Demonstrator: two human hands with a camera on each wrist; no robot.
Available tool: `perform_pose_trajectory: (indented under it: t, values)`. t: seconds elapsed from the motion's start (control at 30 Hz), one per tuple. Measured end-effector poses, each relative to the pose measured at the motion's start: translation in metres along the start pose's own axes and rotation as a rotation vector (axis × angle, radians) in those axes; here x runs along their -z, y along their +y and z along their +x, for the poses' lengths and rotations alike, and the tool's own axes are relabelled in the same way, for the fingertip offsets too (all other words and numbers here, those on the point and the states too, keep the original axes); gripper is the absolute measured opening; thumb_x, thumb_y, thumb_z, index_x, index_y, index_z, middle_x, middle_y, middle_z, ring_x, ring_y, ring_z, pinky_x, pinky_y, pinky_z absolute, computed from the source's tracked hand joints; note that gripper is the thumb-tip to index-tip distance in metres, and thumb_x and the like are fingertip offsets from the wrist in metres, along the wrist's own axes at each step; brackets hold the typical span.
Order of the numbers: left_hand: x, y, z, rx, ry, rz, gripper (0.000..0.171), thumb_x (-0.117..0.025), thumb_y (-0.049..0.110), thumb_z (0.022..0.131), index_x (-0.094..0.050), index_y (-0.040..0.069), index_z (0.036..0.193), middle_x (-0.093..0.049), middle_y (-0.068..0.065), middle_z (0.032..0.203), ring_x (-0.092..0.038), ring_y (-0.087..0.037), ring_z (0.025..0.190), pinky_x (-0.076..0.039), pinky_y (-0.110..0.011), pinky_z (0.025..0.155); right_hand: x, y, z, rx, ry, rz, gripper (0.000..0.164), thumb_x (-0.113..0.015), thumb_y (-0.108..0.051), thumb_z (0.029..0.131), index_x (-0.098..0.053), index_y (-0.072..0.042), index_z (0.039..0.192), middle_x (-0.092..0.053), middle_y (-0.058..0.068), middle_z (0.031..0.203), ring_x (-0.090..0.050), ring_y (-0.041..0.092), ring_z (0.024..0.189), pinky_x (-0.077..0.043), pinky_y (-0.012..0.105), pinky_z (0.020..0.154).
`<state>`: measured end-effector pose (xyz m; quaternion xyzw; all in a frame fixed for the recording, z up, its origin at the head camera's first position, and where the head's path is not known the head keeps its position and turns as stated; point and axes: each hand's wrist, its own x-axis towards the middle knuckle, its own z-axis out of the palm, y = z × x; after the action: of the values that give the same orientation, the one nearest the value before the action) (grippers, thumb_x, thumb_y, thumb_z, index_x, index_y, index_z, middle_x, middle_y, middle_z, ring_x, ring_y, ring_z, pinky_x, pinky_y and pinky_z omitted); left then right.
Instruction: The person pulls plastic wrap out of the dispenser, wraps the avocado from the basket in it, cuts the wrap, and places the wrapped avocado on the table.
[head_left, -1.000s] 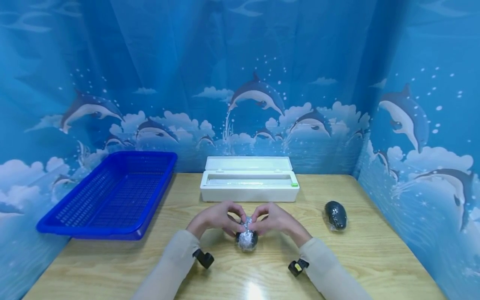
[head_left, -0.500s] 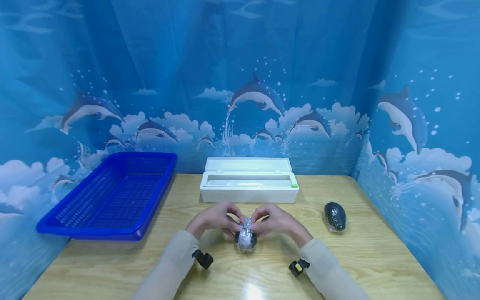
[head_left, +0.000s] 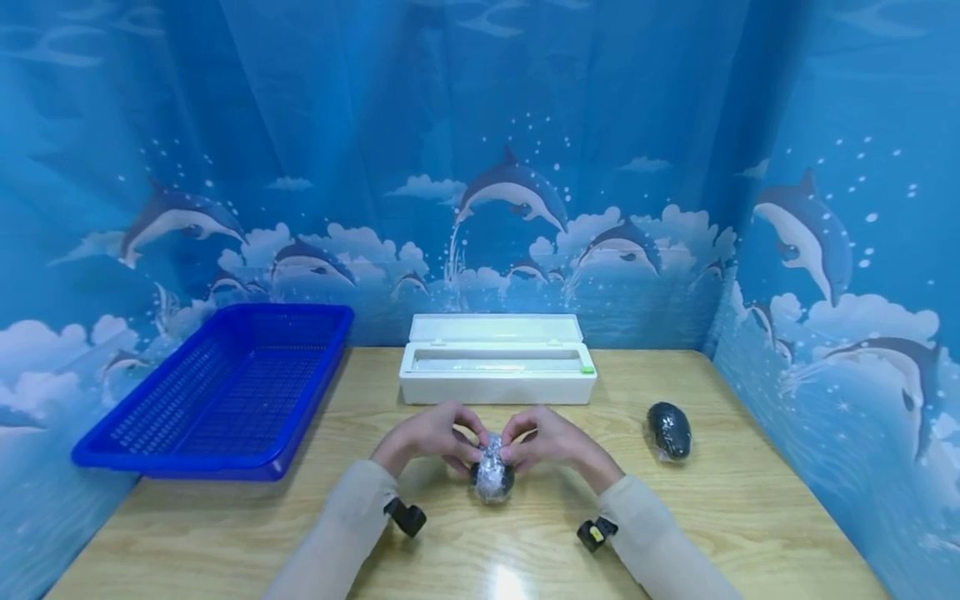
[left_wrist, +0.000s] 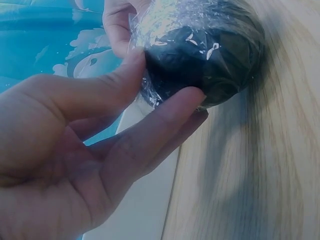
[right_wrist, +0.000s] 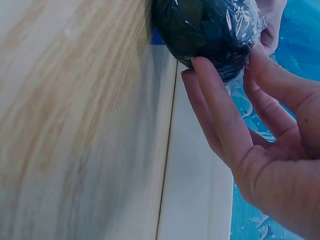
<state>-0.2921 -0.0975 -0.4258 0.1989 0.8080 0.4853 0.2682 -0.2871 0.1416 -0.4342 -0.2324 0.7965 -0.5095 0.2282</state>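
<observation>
Near the middle of the table, a dark rounded object [head_left: 482,477], shaped like a computer mouse, is wrapped in crinkled clear cling film [head_left: 493,462]. My left hand [head_left: 435,435] pinches the film at its far end with thumb and fingers. From the other side my right hand [head_left: 553,442] pinches the same end. In the left wrist view, fingertips [left_wrist: 187,97] touch the side of the wrapped object [left_wrist: 220,62]. The right wrist view has fingertips [right_wrist: 204,65] against its other side [right_wrist: 192,30]. The exact grip on the film is partly hidden.
Behind the hands stands a white cling film dispenser [head_left: 498,390], its lid raised. A blue plastic basket [head_left: 180,462] lies at the left. On the right is a black mouse-shaped object [head_left: 671,431] in clear film. Dolphin-print curtains border the wooden table [head_left: 750,517].
Both hands have shifted very slightly on the cling film at the far end of the wrapped object. The basket, dispenser and second wrapped object stay in place.
</observation>
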Motion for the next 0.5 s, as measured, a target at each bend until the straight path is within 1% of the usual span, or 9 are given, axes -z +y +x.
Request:
perform_pose_trajectory:
  t: [0.2,0.4,0.5]
  values:
    - [-0.0003,0.0012,-0.0015,0.003,-0.004,0.006,0.02,-0.078,-0.004,0.087,-0.072,0.0,0.105,-0.071,-0.011,0.111,-0.075,-0.023,0.095,-0.066,-0.037,0.072,-0.0002,0.0004,-0.0006,-0.003,-0.011,0.004,0.013,-0.075,-0.003,0.092,-0.067,0.005,0.099,-0.072,0.009,0.096,-0.072,0.017,0.082,-0.066,0.038,0.075]
    - [-0.0007,0.0008,-0.0014,-0.006,-0.003,0.011,0.019,-0.077,-0.004,0.087,-0.072,0.0,0.105,-0.07,-0.011,0.112,-0.075,-0.023,0.095,-0.066,-0.036,0.072,-0.0013,0.0005,-0.0009,-0.001,-0.015,0.011,0.013,-0.074,-0.002,0.093,-0.066,0.006,0.099,-0.071,0.01,0.097,-0.072,0.018,0.082,-0.066,0.042,0.077]
    - [-0.0002,0.0014,-0.0014,-0.009,-0.007,0.016,0.018,-0.077,-0.004,0.088,-0.072,0.0,0.105,-0.07,-0.011,0.112,-0.075,-0.022,0.096,-0.066,-0.036,0.072,-0.0011,0.0004,-0.0012,-0.003,-0.011,0.008,0.013,-0.073,-0.002,0.093,-0.066,0.006,0.099,-0.071,0.011,0.097,-0.071,0.018,0.082,-0.066,0.041,0.076]
